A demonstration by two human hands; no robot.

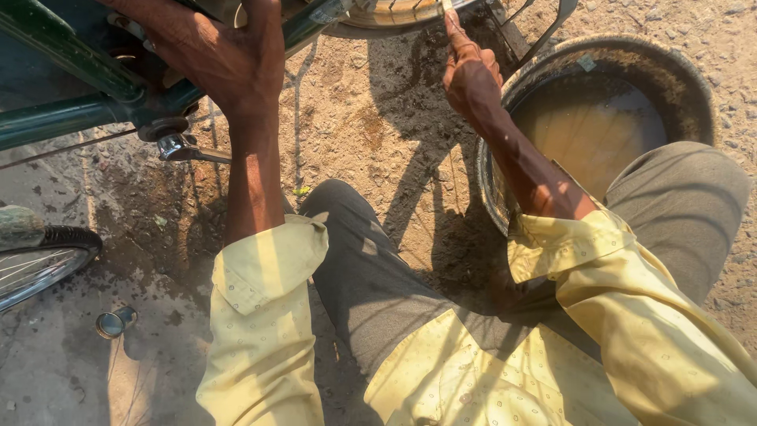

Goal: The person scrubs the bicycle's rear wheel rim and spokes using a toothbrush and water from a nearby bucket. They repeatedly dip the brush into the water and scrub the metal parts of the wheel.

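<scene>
Green bicycle frame [71, 118] lay across the upper left on sandy ground [371, 110]. Metal basin [599, 118] of murky water stood at right. Left hand [229, 59] gripped the frame. Right hand [471, 75], beside the basin, pinched a thin rim [394, 12], fingers narrow.

Sandy, gritty ground [371, 118] bears a water-filled metal basin [694, 87] and a small metal cylinder [116, 322]

Two hands [229, 63], one water basin [686, 79], perhaps two wheels [39, 260], one small metal cylinder [116, 322]
</scene>
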